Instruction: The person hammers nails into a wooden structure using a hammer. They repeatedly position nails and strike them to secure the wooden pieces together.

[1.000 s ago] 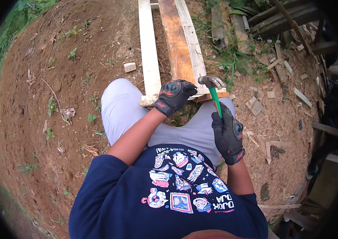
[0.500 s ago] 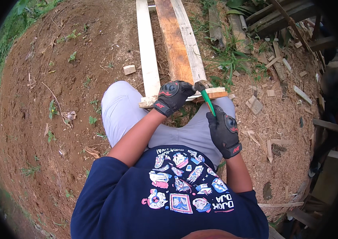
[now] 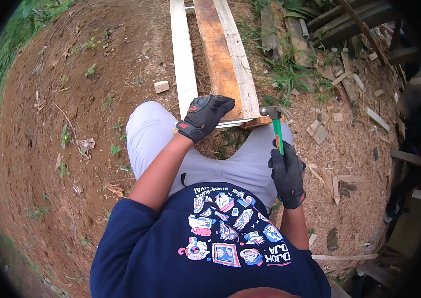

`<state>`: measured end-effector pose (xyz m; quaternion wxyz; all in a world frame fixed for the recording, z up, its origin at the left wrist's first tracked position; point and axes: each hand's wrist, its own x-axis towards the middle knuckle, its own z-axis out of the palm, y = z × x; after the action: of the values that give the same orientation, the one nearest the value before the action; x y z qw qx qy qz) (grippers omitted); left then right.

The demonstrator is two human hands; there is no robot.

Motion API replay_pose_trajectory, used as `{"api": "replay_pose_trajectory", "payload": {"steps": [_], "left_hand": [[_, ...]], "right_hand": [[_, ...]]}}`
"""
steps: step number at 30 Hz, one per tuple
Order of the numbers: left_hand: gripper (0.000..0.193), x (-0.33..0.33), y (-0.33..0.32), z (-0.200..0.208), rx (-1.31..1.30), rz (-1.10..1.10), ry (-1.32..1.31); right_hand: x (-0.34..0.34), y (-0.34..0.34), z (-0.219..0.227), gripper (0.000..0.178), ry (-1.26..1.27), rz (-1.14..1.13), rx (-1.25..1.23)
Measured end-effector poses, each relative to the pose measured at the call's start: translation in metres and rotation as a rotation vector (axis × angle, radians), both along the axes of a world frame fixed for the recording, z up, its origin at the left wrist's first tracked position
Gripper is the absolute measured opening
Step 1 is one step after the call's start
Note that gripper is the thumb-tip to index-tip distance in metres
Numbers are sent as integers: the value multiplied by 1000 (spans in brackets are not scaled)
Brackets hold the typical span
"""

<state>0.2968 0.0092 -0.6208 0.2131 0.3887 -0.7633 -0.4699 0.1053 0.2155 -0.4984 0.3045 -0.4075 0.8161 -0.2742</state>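
Observation:
A long wooden frame (image 3: 186, 64) of pale and brown boards runs away from me, its near end between my knees. My left hand (image 3: 205, 115), in a black glove, lies over this near end with its fingers stretched to the right across the wood. To the right, my gloved right hand (image 3: 288, 174) is wrapped round the green handle of a hammer (image 3: 277, 130). The metal head points up and away, just right of the frame's near corner and apart from my left hand. Beneath the left palm the wood is hidden.
A small wood block (image 3: 161, 87) lies on bare soil left of the frame. Sawdust and wood offcuts (image 3: 317, 130) cover the ground at right. Stacked timber (image 3: 354, 25) stands at the far right, beside grass (image 3: 287, 74).
The hammer has moved right and slightly nearer in my right hand, away from my left hand. My left hand has shifted a little left, its fingers now stretched over the boards.

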Motion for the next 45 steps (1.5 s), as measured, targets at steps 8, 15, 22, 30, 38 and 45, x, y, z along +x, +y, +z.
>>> {"api": "replay_pose_trajectory", "payload": {"steps": [8, 15, 22, 30, 38, 45], "left_hand": [[48, -64, -77, 14, -494, 211, -255], [43, -91, -74, -39, -825, -28, -176], [27, -91, -74, -46, -909, -59, -175], [16, -88, -72, -48, -897, -48, -157], [17, -90, -71, -50, -884, -30, -157], [13, -95, -68, -44, -865, -69, -230]], "right_hand": [[-5, 20, -29, 34, -45, -21, 7], [-6, 23, -35, 33, 166, 132, -110], [4, -1, -18, 41, 60, 194, -33], [20, -17, 9, 45, 296, 276, -26], [25, -23, 33, 44, 364, 266, -68], [13, -18, 8, 45, 452, 459, 85]]}}
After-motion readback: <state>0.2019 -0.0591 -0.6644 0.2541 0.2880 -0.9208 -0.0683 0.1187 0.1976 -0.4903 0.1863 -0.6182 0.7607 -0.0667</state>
